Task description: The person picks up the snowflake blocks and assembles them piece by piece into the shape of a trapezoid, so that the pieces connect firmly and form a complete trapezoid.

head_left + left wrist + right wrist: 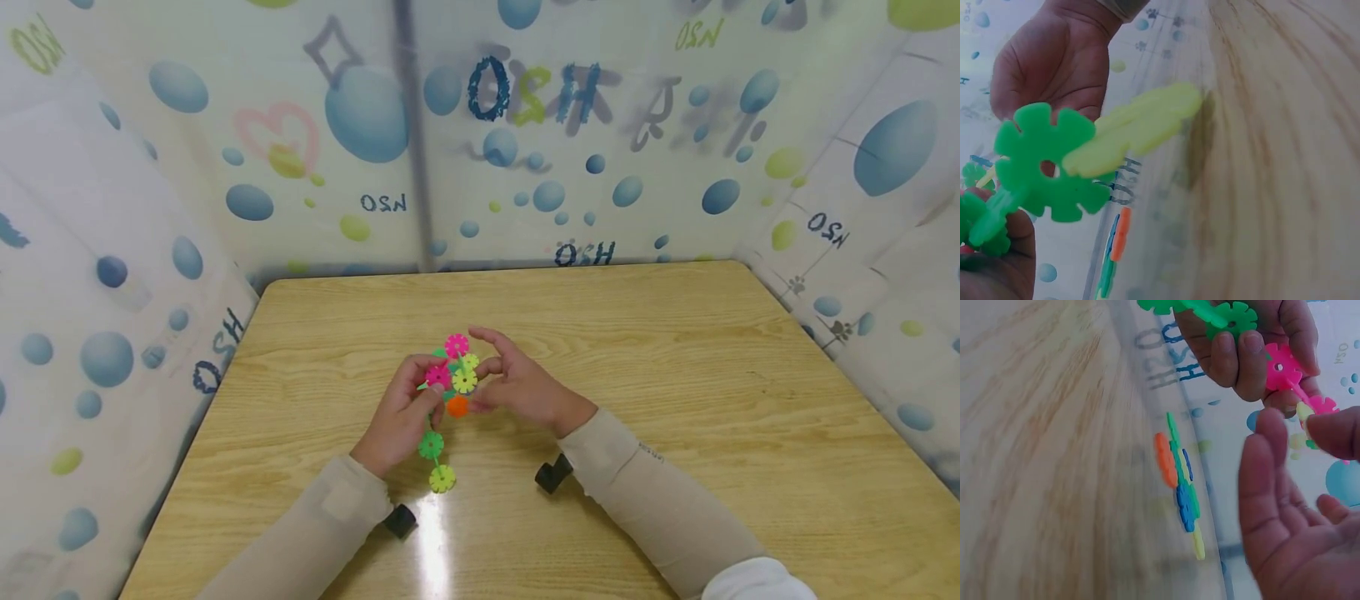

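My left hand [405, 417] pinches a chain of plastic snowflake discs, thumb on a pink disc [438, 377]. Below that hand hang a green disc [431, 445] and a yellow disc [442, 478], joined by their slots; the left wrist view shows this green disc [1041, 164] large. Another pink disc [457, 345] stands above the fingers. My right hand [525, 387] is beside the chain, fingers spread and mostly straight. Its thumb [1338, 432] is right at a yellow piece [1303, 415] near the pink ones.
Loose discs lie on the wooden table [637, 333] behind the hands, among them an orange disc [457, 407] and a blue disc [1185, 506]. Patterned curtains [495, 192] surround the table at the back and sides. A black wrist mount [553, 475] sticks out under the right sleeve.
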